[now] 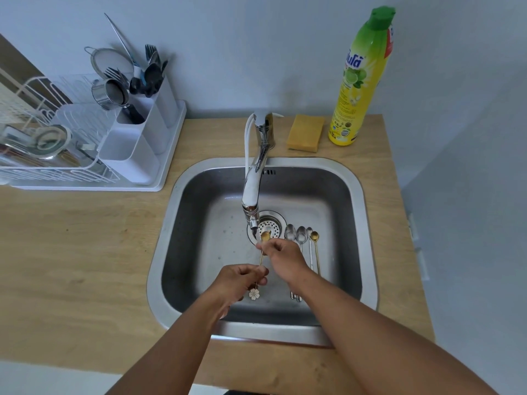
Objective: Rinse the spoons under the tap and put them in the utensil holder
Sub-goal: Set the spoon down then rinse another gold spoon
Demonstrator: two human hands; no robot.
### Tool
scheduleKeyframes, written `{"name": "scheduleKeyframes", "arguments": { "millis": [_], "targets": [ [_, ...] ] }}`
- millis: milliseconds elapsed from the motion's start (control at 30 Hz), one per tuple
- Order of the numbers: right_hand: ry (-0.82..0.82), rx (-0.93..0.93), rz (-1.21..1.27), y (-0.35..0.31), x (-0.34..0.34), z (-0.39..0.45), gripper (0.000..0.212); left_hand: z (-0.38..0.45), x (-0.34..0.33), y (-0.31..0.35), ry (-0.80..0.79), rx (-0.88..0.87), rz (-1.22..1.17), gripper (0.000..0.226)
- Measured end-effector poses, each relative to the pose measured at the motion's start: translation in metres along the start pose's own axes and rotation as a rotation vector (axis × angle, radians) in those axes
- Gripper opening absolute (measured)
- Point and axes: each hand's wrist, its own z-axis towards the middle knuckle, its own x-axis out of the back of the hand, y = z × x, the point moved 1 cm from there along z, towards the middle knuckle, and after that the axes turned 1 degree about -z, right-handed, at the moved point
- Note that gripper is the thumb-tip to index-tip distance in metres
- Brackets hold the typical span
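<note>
Gold-coloured, the spoon is being pinched in both hands: the left hand is gripping its handle near the flower charm, while the right hand is rubbing the bowl under the tap, likely to loosen dirt. Its long axis is running away from the person, bowl foremost. Four spoons are waiting in the sink; the utensil holder is standing on the worktop, far left.

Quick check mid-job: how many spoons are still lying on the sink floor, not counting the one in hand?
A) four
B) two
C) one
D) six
A: four spoons lie side by side right of the drain, while both hands hold a fifth, the gold spoon, at the tap.
</note>
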Motion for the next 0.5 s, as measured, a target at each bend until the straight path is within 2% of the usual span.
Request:
{"name": "scheduleKeyframes", "arguments": {
  "millis": [200, 267, 367, 500],
  "targets": [
    [0.079, -0.061, 0.029, 0.004, -0.001, -0.002, 0.02, 0.002, -0.002, -0.008, 0.04, -0.089, 0.06, 0.018],
    [0.099, -0.058, 0.017, 0.0, 0.001, -0.003, 0.026, 0.004, -0.001, -0.011, 0.086, -0.134, 0.183, 0.016],
    [0.088, -0.052, -0.023, -0.007, 0.002, -0.004, 0.031, 0.003, 0.001, -0.01, 0.236, -0.202, 0.45, 0.013],
    [0.05, -0.186, 0.07, -0.013, -0.002, -0.004, 0.032, 0.001, 0.005, -0.008, 0.39, -0.254, 0.665, 0.015]
  ]
}}
